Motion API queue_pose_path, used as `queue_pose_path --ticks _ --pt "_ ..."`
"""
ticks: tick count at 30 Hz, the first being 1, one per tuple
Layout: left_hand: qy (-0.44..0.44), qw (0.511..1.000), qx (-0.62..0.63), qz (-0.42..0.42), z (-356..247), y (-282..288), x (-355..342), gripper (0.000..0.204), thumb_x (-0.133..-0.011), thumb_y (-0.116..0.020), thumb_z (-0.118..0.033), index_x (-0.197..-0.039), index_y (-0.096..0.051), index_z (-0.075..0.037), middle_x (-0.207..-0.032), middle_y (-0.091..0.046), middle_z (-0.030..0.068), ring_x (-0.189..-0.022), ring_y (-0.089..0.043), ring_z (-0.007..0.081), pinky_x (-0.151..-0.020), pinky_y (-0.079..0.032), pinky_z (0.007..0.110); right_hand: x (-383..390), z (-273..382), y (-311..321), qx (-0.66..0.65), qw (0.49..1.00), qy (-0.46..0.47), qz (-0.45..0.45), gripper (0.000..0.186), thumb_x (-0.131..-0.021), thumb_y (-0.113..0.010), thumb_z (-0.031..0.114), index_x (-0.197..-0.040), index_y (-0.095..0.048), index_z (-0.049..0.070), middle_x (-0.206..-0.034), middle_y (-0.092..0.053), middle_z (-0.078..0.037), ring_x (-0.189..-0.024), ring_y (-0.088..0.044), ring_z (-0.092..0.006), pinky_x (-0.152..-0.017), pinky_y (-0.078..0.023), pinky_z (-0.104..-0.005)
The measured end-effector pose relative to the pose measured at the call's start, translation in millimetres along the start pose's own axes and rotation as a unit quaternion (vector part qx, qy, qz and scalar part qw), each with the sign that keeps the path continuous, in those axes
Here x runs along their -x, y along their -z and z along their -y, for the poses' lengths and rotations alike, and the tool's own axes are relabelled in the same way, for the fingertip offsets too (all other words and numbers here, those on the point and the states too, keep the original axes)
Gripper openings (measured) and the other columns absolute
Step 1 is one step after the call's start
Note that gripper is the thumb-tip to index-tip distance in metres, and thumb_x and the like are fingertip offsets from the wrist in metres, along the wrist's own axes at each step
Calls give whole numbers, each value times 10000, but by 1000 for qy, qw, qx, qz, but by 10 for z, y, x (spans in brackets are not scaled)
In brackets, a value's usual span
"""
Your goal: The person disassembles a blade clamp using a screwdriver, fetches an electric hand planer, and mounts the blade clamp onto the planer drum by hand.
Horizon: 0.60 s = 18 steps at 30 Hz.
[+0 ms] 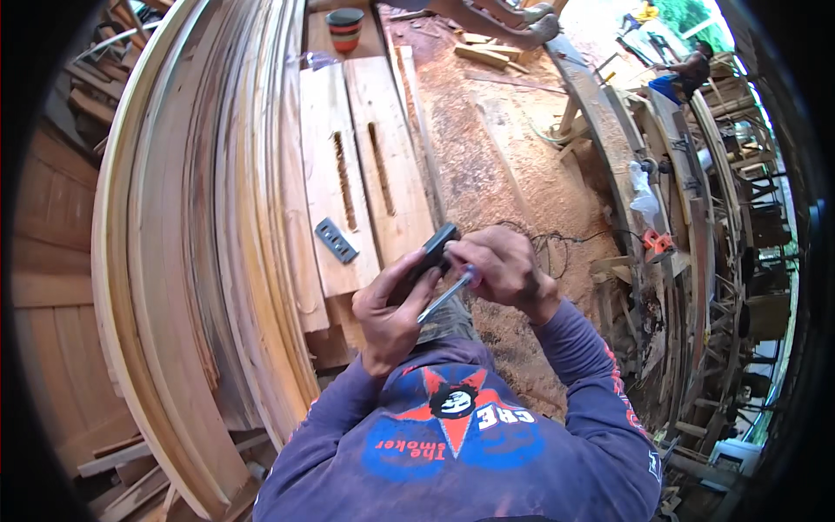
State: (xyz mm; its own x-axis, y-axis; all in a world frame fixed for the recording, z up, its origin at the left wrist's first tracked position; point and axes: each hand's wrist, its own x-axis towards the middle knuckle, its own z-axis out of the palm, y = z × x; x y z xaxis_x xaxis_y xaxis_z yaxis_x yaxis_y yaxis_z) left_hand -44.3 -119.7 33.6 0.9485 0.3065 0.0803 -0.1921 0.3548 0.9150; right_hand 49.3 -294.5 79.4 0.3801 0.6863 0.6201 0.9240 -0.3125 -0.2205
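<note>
My left hand (391, 313) grips a dark rectangular metal piece (439, 242). My right hand (500, 265) is closed around the pinkish handle of a screwdriver (470, 275), its fingers at the piece; the metal shaft angles down-left toward my left thumb. The screwdriver's tip is hard to make out. Just left of my hands, a grey metal plate (336, 240) with openings lies on a pale wooden board (322, 183). That board and the one beside it (396, 165) each have a long narrow slot cut in them.
Stacked long planks (174, 261) fill the left. A striped bucket (344, 30) stands beyond the boards. Sawdust and cables cover the ground at right, near an orange tool (657, 245) and a long beam (609, 113). Another person's legs (513, 22) are at the top; someone sits farther right (683, 74).
</note>
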Motion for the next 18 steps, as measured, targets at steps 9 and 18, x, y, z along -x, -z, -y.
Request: queue_pose_path --ticks 9,18 --pt "36 999 5 -3 -17 120 -8 366 -888 -734 74 -1246 -660 61 -1124 -733 143 -996 -713 181 -912 -574 303 -12 15 8 -20 999 -4 47 297 -832 -740 135 -1100 -645 51 -945 -651 -94 -781 -679 -279 -685 -568 -398" --pt "10 999 -38 -14 34 72 28 379 -896 -722 75 -1268 -653 53 -1139 -731 131 -1025 -698 167 -922 -550 280 -12 32 -39 -68 996 -52 26 296 -819 -731 89 -1092 -624 45 -883 -646 -96 -739 -684 -302 -621 -556 -397"
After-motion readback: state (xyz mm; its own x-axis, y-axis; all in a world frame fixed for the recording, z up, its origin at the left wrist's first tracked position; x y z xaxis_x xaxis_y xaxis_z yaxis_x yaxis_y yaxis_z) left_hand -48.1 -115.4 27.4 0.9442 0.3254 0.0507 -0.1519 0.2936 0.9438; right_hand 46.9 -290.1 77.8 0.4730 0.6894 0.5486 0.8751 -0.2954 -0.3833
